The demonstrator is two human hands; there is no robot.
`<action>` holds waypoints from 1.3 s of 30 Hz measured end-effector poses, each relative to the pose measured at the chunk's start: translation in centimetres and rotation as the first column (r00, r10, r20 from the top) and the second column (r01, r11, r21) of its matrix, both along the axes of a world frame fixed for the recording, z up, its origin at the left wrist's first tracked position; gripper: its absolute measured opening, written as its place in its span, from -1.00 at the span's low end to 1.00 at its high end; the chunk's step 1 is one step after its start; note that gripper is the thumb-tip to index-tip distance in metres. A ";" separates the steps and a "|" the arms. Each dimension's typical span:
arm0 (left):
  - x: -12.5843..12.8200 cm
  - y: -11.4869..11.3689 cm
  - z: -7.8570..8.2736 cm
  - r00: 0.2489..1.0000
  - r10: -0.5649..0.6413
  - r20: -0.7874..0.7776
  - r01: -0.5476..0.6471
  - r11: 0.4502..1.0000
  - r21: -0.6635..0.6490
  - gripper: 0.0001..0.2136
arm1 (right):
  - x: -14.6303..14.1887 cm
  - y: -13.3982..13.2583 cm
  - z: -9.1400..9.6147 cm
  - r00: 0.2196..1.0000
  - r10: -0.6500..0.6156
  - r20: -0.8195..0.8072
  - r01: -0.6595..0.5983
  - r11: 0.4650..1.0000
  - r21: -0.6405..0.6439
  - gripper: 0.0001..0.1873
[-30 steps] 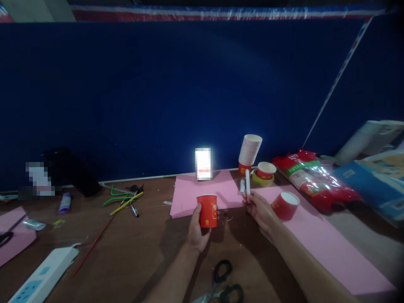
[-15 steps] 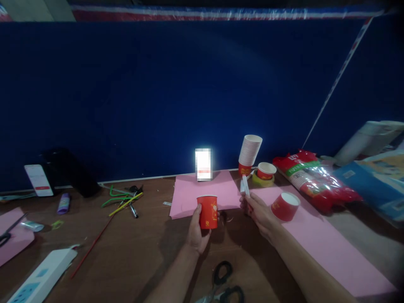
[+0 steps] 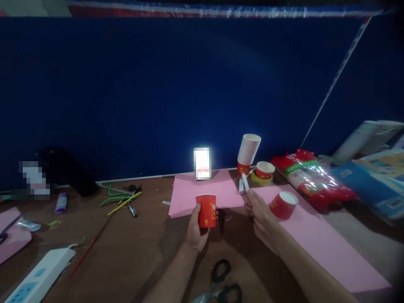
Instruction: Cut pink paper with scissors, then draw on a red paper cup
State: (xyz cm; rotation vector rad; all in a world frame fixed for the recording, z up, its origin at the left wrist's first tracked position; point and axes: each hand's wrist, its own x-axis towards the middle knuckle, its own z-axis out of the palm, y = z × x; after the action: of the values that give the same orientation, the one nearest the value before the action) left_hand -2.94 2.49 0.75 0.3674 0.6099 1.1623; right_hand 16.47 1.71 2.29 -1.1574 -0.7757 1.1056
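My left hand [image 3: 196, 231] is wrapped round a red paper cup [image 3: 206, 212] with a yellow print, held upright over the table. To its right, my right hand [image 3: 257, 210] pinches a thin white strip [image 3: 245, 182] that points up; it looks folded or doubled, and its material is unclear. A second red paper cup [image 3: 283, 206] lies tilted beside my right hand on pink paper [image 3: 328, 248]. Behind that hand stands a tall stack of paper cups [image 3: 249, 150]. Another red cup [image 3: 265, 169] rests on a yellowish tape roll [image 3: 262, 182].
Scissors [image 3: 221, 271] with black handles lie at the near edge. A bright phone [image 3: 202, 163] stands on pink sheets [image 3: 186, 189]. Left are a power strip [image 3: 41, 273], pipe cleaners [image 3: 123, 204] and a purple glue stick [image 3: 61, 203]. A red plastic bag [image 3: 311, 176] lies right.
The view has shifted slightly. Both hands keep their hold on the cup and the white strip, with the strip barely moved.
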 end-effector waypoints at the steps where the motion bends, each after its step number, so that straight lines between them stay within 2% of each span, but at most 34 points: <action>1: 0.0 0.0 0.0 1.000 -0.001 -0.003 0.001 1.000 0.000 -0.69 | -0.1 0.0 0.1 1.000 -0.003 0.006 0.003 1.000 -0.001 -0.64; 11: -0.1 -0.1 0.0 0.999 -0.031 -0.018 0.032 0.999 0.036 -0.64 | -0.2 0.3 0.1 0.992 0.063 0.106 -0.061 0.998 -0.029 -0.66; 18: -0.1 -0.2 0.0 0.999 -0.030 -0.021 0.031 0.999 0.033 -0.65 | 0.1 0.1 -0.4 0.971 0.122 0.207 -0.114 0.992 -0.055 -0.58; 23: -0.1 -0.6 -0.6 0.988 -0.151 -0.019 0.152 0.981 0.119 -0.65 | -0.7 -0.1 -1.4 0.917 0.230 0.325 -0.233 0.972 -0.030 -0.57; 26: 0.1 -0.7 -0.9 0.985 -0.170 -0.040 0.174 0.978 0.117 -0.64 | -1.4 -0.4 -1.8 0.865 0.266 0.426 -0.295 0.956 0.000 -0.61; 33: 0.1 -0.7 -0.5 0.991 -0.122 -0.063 0.127 0.989 0.077 -0.63 | -1.8 -0.6 -2.0 0.788 0.131 0.602 -0.210 0.976 0.062 -0.66; 39: 0.1 -0.8 -0.1 0.990 -0.119 -0.078 0.125 0.989 0.074 -0.61 | -2.4 -0.5 -1.5 0.761 0.048 0.647 -0.141 0.986 0.093 -0.71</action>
State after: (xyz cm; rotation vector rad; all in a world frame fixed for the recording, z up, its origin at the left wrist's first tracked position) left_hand -2.80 1.66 0.69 0.5095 0.5989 1.0611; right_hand 14.03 1.20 0.78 -1.4080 -1.4391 0.7001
